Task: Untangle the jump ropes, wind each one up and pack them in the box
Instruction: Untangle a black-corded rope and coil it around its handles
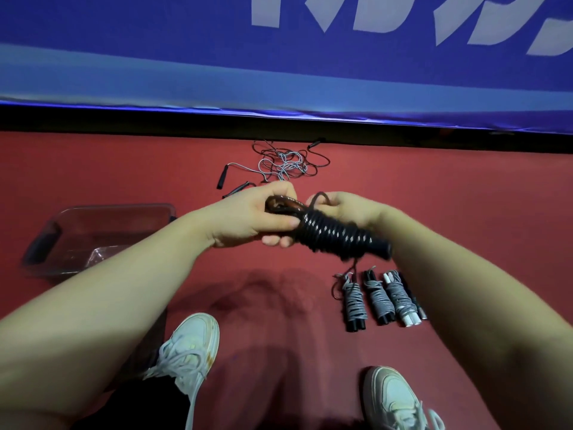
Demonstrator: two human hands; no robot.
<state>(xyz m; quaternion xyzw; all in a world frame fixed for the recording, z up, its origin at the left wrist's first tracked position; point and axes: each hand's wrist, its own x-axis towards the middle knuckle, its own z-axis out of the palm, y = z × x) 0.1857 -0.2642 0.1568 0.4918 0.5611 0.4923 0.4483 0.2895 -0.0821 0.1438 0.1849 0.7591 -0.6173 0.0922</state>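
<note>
- Black jump rope (336, 235): held in the air between both hands, above the middle of the floor (465, 197). The cord is coiled in tight, even turns round its handles. One end of the cord hangs down from the underside.
- Left grip (254, 217): narrow, with fingers and thumb curled round the far, looped end of the black jump rope.
- Right grip (353, 209): narrow, pinching a free loop of cord at the top of the coil. The palm is partly hidden behind the bundle.
- Handling, as a judgement: it is light. The cord is soft and glossy, so it is likely slippery and quick to spring loose. The handles are the stiff core and the best place to hold, with one thumb pressing the last turn.
- Box (117, 208): clear plastic, on the floor towards its left edge. No ropes can be made out inside it.
- Wound ropes (379, 301): at least three grey bundles lie side by side on the floor to the right, partly behind the right forearm.
- Tangled ropes (285, 164): a loose heap of grey and dark cord with black handles, near the far edge of the floor.
- Shoes (189, 346): a pale pair at the near edge.
</note>
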